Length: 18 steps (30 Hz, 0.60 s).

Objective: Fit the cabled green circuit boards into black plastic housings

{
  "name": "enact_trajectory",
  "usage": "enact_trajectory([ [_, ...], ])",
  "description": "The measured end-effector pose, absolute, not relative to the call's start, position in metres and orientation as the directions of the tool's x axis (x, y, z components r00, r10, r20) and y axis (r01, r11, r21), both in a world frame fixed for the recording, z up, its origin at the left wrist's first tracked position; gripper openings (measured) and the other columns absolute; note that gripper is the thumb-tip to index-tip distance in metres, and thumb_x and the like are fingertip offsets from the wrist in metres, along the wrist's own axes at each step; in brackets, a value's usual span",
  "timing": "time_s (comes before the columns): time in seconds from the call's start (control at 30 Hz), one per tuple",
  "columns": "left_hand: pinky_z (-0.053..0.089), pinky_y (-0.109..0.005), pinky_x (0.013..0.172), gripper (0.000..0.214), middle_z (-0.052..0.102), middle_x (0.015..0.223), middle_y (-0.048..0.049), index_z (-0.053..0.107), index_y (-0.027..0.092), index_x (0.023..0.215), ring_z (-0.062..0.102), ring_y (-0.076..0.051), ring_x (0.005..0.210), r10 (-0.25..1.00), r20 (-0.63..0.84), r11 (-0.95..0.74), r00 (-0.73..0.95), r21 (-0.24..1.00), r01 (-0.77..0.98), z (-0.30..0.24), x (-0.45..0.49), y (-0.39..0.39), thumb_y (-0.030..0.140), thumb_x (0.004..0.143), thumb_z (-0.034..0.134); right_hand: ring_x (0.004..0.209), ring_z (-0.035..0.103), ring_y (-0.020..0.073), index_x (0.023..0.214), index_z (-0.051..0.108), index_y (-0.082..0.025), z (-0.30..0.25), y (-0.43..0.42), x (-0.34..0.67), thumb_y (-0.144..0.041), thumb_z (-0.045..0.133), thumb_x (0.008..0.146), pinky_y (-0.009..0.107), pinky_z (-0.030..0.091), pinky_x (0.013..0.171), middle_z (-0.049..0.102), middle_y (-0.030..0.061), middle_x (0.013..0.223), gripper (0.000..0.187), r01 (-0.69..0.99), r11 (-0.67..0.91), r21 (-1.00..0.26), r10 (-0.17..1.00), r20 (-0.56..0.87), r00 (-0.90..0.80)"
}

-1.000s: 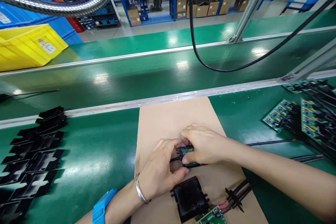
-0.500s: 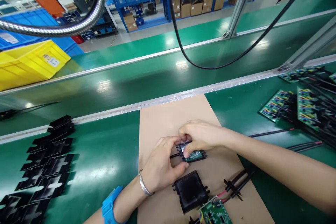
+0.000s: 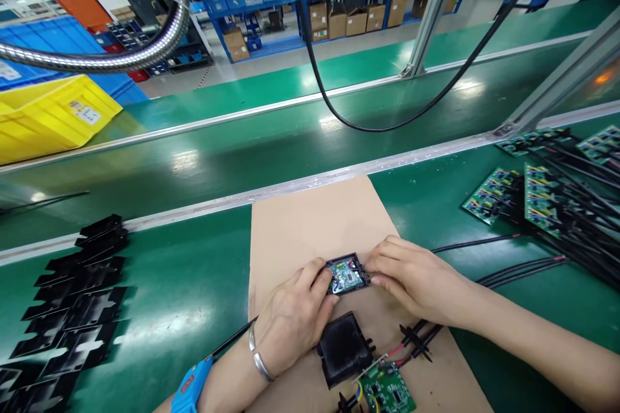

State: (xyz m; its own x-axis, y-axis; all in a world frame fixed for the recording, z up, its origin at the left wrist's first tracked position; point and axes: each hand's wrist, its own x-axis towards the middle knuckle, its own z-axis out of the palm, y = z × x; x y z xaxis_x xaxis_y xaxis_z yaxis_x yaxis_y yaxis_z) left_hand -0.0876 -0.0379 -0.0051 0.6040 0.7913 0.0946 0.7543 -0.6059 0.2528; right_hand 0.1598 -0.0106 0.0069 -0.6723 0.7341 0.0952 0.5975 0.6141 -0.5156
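Note:
A small black housing with a green circuit board (image 3: 345, 274) seated in it lies on a brown cardboard sheet (image 3: 310, 226). My left hand (image 3: 290, 319) grips its left edge, fingers curled round it. My right hand (image 3: 416, 281) pinches its right edge with the fingertips. Black cables run from the housing under both hands. Just in front of it lies an empty black housing (image 3: 343, 347), and beside that a loose green circuit board (image 3: 386, 390) with black cables (image 3: 419, 339).
Several flat black plastic parts (image 3: 72, 310) lie in a row at the left. At the right is a heap of green boards with black cables (image 3: 547, 206). A green conveyor belt (image 3: 290, 135) runs behind the cardboard; a yellow bin (image 3: 48, 116) stands beyond it.
My right hand has slid off the top of the board to the housing's right edge, so the whole green board now shows. My left hand stays on the left edge.

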Motion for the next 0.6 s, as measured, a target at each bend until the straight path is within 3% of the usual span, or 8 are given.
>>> enact_trajectory([
  [0.13, 0.058, -0.044, 0.084, 0.034, 0.054, 0.127, -0.0141, 0.054, 0.016, 0.123, 0.060, -0.028, 0.106, 0.804, 0.053, -0.568, 0.593, 0.365, 0.738, -0.001, -0.093, -0.032, 0.024, 0.090, 0.049, 0.090, 0.050, 0.0222, 0.100, 0.063, -0.017, 0.007, -0.009, 0.160, -0.015, 0.047, 0.093, 0.039, 0.045, 0.083, 0.058, 0.0071, 0.091, 0.017, 0.604, 0.618, -0.503, 0.733, 0.091, -0.674],
  [0.3, 0.046, -0.047, 0.102, 0.063, 0.051, 0.132, -0.0119, 0.035, 0.020, 0.141, 0.050, -0.026, 0.120, 0.797, 0.067, -0.537, 0.600, 0.532, 0.655, 0.007, -0.108, -0.019, 0.028, 0.084, 0.060, 0.092, 0.050, 0.0222, 0.104, 0.063, -0.017, 0.010, -0.012, 0.157, -0.014, 0.045, 0.093, 0.039, 0.045, 0.083, 0.057, 0.0080, 0.095, 0.020, 0.587, 0.640, -0.496, 0.732, 0.160, -0.662],
  [0.4, 0.044, -0.047, 0.102, 0.058, 0.051, 0.130, -0.0115, 0.041, 0.020, 0.135, 0.049, -0.027, 0.120, 0.800, 0.086, -0.544, 0.594, 0.520, 0.658, 0.009, -0.108, -0.019, 0.028, 0.081, 0.063, 0.100, 0.049, 0.0247, 0.106, 0.063, -0.016, 0.008, -0.015, 0.146, -0.015, 0.047, 0.091, 0.041, 0.044, 0.086, 0.055, 0.0106, 0.105, 0.022, 0.610, 0.666, -0.430, 0.729, 0.200, -0.655],
  [0.6, 0.047, -0.049, 0.096, 0.040, 0.051, 0.131, -0.0112, 0.053, 0.020, 0.125, 0.050, -0.029, 0.113, 0.753, 0.108, -0.630, 0.649, 0.401, 0.665, 0.005, -0.093, -0.028, 0.026, 0.086, 0.058, 0.101, 0.049, 0.0293, 0.097, 0.065, -0.009, 0.004, -0.013, 0.124, -0.014, 0.049, 0.089, 0.045, 0.043, 0.084, 0.055, 0.0167, 0.110, 0.019, 0.691, 0.705, -0.162, 0.709, 0.183, -0.681],
])
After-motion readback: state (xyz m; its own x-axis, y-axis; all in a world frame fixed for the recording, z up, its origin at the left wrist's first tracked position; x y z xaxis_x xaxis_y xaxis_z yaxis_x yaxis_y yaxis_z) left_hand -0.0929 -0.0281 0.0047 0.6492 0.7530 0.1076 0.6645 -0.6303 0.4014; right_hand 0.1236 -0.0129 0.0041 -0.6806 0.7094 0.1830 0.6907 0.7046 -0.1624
